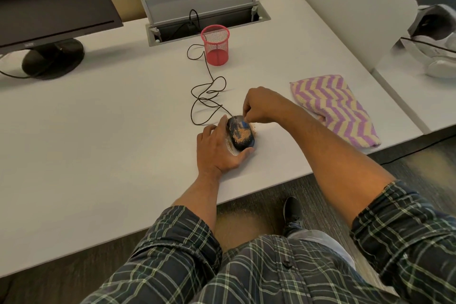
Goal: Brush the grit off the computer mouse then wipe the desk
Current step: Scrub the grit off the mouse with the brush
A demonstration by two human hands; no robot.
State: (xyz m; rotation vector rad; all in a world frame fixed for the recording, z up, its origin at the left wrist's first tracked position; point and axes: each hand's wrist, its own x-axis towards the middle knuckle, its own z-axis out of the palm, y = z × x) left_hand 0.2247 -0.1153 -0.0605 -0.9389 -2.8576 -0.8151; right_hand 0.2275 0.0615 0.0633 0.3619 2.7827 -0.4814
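A black computer mouse [241, 135] lies on the white desk [98, 131], its top speckled with tan grit. My left hand [217, 148] holds the mouse from the left, thumb curled round its near end. My right hand [259, 106] hovers over the mouse's far end and pinches a small brush with a blue tip [244, 125] that touches the mouse. Grit [255, 131] is scattered on the desk beside the mouse. A folded purple and yellow zigzag cloth [338, 108] lies on the desk to the right.
The mouse's dark cable [207, 91] loops back to an open cable hatch [204, 17]. A red mesh pen cup [215, 45] stands near it. A black monitor [49, 2] with a round base is at the far left. A divider panel [345, 20] bounds the desk's right side.
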